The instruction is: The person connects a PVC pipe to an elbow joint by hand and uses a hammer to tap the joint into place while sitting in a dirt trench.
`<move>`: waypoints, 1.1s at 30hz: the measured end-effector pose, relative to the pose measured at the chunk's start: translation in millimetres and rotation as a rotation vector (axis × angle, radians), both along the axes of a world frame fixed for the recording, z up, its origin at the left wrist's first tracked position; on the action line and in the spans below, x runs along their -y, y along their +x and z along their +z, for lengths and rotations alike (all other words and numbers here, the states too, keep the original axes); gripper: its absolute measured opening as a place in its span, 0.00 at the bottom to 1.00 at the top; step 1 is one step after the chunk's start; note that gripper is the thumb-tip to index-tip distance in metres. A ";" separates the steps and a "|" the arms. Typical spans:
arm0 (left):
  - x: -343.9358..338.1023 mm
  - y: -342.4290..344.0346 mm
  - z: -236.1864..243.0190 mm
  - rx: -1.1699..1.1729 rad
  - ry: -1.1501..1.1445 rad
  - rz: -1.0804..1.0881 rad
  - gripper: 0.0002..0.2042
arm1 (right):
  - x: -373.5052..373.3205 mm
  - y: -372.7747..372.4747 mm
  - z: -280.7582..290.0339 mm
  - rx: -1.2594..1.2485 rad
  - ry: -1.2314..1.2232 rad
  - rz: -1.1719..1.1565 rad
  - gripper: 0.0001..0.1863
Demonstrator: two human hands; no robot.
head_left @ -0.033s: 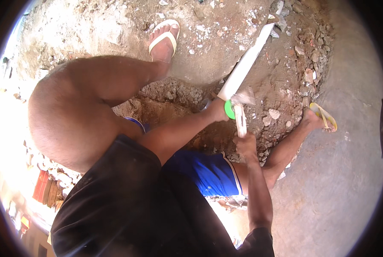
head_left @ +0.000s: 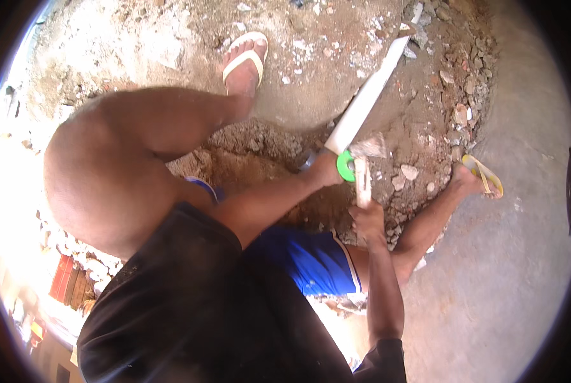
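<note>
One hollow [head_left: 239, 167] of crumbly dirt holds rubble; above it, the right hand [head_left: 367, 220] grips a pale-handled hammer [head_left: 362, 179], its head beside a rounded green ring [head_left: 341, 165]; the left hand [head_left: 327, 170], its hold unclear, is at a white pipe [head_left: 362, 107].

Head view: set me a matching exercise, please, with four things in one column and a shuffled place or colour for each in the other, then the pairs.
Things:
1. Pipe
2. Ring
3. Tool
4. Shorts

Places or colours:
A. in the grip of the right hand
B. blue with a pale trim
C. green, beside the left hand
D. white, stretching beyond the left hand

Pairs: 1-D, 2-C, 3-A, 4-B
</note>
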State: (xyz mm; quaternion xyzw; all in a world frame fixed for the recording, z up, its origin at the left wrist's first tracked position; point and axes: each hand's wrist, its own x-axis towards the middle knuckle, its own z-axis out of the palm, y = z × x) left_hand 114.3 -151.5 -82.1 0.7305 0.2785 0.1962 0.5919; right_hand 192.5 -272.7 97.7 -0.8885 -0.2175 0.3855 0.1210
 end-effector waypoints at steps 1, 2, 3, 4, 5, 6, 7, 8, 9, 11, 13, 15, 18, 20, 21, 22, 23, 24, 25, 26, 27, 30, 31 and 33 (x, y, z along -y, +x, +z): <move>0.1 -2.0 -4.7 -0.023 0.010 0.084 0.23 | -17.5 -6.3 12.1 -0.100 0.042 -0.127 0.08; 9.5 -2.8 -3.1 -0.127 -0.065 -0.049 0.23 | -14.8 -12.6 27.7 -0.182 0.048 -0.280 0.08; 13.9 1.0 -0.5 -0.160 -0.048 -0.097 0.20 | -9.5 -12.5 36.0 -0.204 0.165 -0.333 0.09; 5.2 4.7 -3.0 -0.196 -0.011 -0.127 0.18 | -13.2 -9.5 40.7 -0.232 0.301 -0.366 0.09; 1.2 6.2 -2.3 -0.238 0.021 -0.166 0.16 | -15.2 -9.7 48.5 -0.213 0.354 -0.370 0.10; -0.3 10.0 0.3 -0.282 0.032 -0.195 0.14 | -20.4 -11.7 57.7 -0.217 0.459 -0.461 0.08; -2.3 14.3 9.4 -0.321 0.048 -0.233 0.13 | -11.9 -6.0 57.1 -0.206 0.491 -0.484 0.09; -6.6 18.8 17.8 -0.363 0.068 -0.268 0.12 | -7.0 -0.5 56.6 -0.198 0.525 -0.504 0.10; -12.2 19.1 24.6 -0.389 0.117 -0.304 0.11 | -4.6 2.3 57.3 -0.215 0.514 -0.523 0.10; -14.8 7.4 38.5 -0.439 0.199 -0.395 0.10 | 2.6 1.2 65.8 -0.245 0.472 -0.579 0.10; -37.9 -2.6 78.8 -0.491 0.090 -0.381 0.13 | 17.1 3.5 65.1 -0.233 0.450 -0.590 0.11; -56.3 -18.0 97.4 -0.628 -0.017 -0.377 0.16 | 27.7 -0.4 59.7 -0.255 0.410 -0.593 0.11; -97.7 -29.8 105.4 -0.773 0.116 -0.489 0.19 | 35.8 -2.0 44.6 -0.308 0.355 -0.586 0.10; -116.4 -41.2 93.0 -0.676 0.266 -0.496 0.20 | 35.1 -7.1 34.6 -0.332 0.292 -0.542 0.11; -123.3 -46.5 86.1 -0.612 0.253 -0.446 0.19 | 33.2 -7.5 28.1 -0.346 0.263 -0.512 0.11; -126.6 -45.6 85.0 -0.592 0.222 -0.418 0.19 | 33.6 -7.6 20.5 -0.367 0.231 -0.491 0.11; -128.1 -45.9 84.3 -0.572 0.184 -0.386 0.20 | 26.8 -9.1 16.4 -0.465 0.200 -0.541 0.10; -130.2 -46.3 83.5 -0.551 0.146 -0.353 0.20 | 15.9 -16.2 13.2 -0.447 0.142 -0.565 0.10; -132.7 -45.2 83.2 -0.497 0.147 -0.334 0.22 | 12.7 -17.1 2.7 -0.397 0.128 -0.510 0.10; -134.0 -41.3 90.4 -0.519 0.066 -0.330 0.24 | 8.6 -15.8 -11.0 -0.345 0.121 -0.454 0.11; -135.8 -36.5 97.8 -0.541 -0.015 -0.324 0.26 | 1.7 -12.5 -21.3 -0.356 0.103 -0.433 0.13; -141.9 -35.3 130.4 -0.538 -0.150 -0.275 0.32 | -33.1 -2.4 -45.6 -0.403 0.120 -0.411 0.18; -143.2 -42.1 139.5 -0.507 -0.172 -0.193 0.32 | -53.1 -3.3 -53.2 -0.440 0.175 -0.417 0.20; -145.4 -45.0 146.6 -0.460 -0.216 0.044 0.33 | -104.0 -0.3 -56.8 -0.540 0.321 -0.438 0.24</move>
